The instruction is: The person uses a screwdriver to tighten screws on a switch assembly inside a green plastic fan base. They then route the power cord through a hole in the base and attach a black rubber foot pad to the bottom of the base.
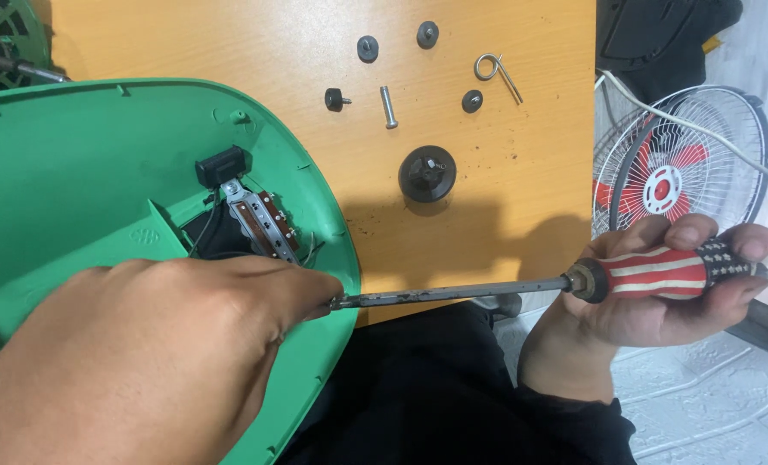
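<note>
The right hand [659,284] grips the striped screwdriver [573,280] while left-hand fingers [298,293] pinch its tip on the green cover [74,172], so steady aim seems needed.

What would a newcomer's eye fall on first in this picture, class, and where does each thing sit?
The big green plastic housing fills the left, with the left hand resting on it. The right hand grips a red-and-white striped screwdriver, its shaft reaching left to the other hand's fingertips. Small black knobs and screws lie scattered on the wooden table above.
</note>
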